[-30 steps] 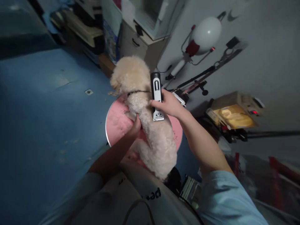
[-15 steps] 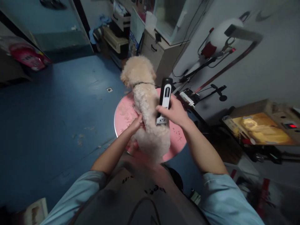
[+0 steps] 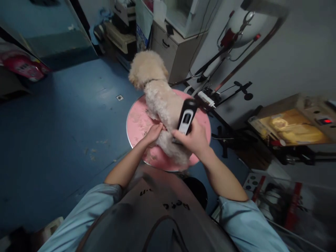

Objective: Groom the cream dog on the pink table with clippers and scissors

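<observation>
A small cream curly-haired dog (image 3: 157, 94) stands on a round pink table (image 3: 136, 122), facing away from me. My right hand (image 3: 193, 140) is closed round a black and white hair clipper (image 3: 186, 119), whose blade end rests on the dog's rump. My left hand (image 3: 153, 133) is pressed against the dog's left flank near the hind leg, fingers curled into the fur. Loose clumps of cut fur lie on the pink top.
Blue floor (image 3: 60, 133) lies to the left, with bits of fur on it. A grey cabinet (image 3: 173, 52) stands beyond the dog. A stand dryer (image 3: 236, 31) and black metal arms are at the right, beside a lit yellow box (image 3: 288, 131).
The clipper has travelled down the dog's back from behind the shoulders to the rump. My left hand has stayed on the dog's flank. The view has shifted as my head moved.
</observation>
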The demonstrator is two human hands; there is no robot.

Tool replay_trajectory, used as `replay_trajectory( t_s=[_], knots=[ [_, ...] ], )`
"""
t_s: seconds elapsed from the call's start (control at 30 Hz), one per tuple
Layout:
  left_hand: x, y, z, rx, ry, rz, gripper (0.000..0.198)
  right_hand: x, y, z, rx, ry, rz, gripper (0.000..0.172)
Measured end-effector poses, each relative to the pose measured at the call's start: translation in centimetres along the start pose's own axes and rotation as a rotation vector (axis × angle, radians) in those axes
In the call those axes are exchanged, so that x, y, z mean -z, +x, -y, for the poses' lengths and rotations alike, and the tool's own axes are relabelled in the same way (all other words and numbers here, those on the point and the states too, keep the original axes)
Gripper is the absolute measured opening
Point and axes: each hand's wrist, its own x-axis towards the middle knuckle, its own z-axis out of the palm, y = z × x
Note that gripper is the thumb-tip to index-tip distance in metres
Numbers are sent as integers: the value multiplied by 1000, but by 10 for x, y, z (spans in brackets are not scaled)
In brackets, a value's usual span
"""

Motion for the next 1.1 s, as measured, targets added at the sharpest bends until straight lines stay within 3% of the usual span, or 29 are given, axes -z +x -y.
replay_trajectory(
  t_s=[0.1,0.27,0.4,0.47,0.53,0.6,0.67,0.7,0.77,0.87,0.97,1.1],
  knots=[
    [-6,-3,-5,-58,27,-12,67,7,-28,-4,7,-13,114,41],
    [-19,-10,-9,-106,35,89,75,30,-27,-39,12,141,-144,39],
    [-26,-11,-8,-90,20,81,67,23,-57,-52,73,225,70,40],
    [-27,-12,-10,-89,33,27,56,17,-76,-55,100,332,110,40],
    [-27,-19,-14,-109,55,-46,42,16,-84,-61,101,464,8,41],
    [-29,-37,-18,-148,74,-243,30,21,-82,-70,71,549,-92,43],
    [-35,-65,-17,-170,67,-494,24,28,-78,-79,47,587,-65,44],
    [-40,-81,-13,-143,52,-518,28,31,-77,-83,52,597,-11,44],
    [-53,-111,-2,-29,-92,-336,25,33,-80,-88,87,612,70,43],
    [-78,-135,16,73,-250,-177,29,28,-85,-89,118,639,-12,39],
    [-101,-134,24,102,-324,-108,52,19,-87,-89,77,663,-86,34],
    [-116,-126,23,147,-605,-21,63,5,-98,-96,44,650,-6,32]
  ],
)
